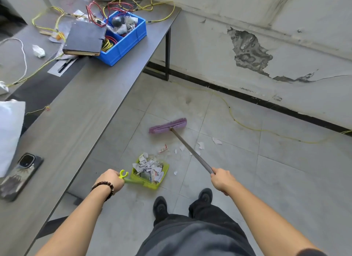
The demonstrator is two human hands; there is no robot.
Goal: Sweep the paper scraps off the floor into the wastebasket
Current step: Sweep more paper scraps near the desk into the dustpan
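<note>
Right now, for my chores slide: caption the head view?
Left hand holds a lime-green plastic dustpan loaded with paper scraps; right hand grips a purple-headed broom on grey tiles.

Dustpan [152, 186] on the floor [285, 179] just ahead of the shoes [160, 206], with a heap of scraps [148, 169] in it; loose scraps [201, 145] lie to its right, around the broom handle [192, 151]. Broom head [167, 125] beyond the dustpan. Table [91, 107] at left carries phone [21, 176] (near), notebook [84, 39] and bin [125, 46] (far).

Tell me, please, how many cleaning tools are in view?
2. The broom rests its head on the floor, handle gripped by the right hand. The dustpan, holding scraps, sits by the table, gripped by the left hand. Others may hide under the table.
</note>
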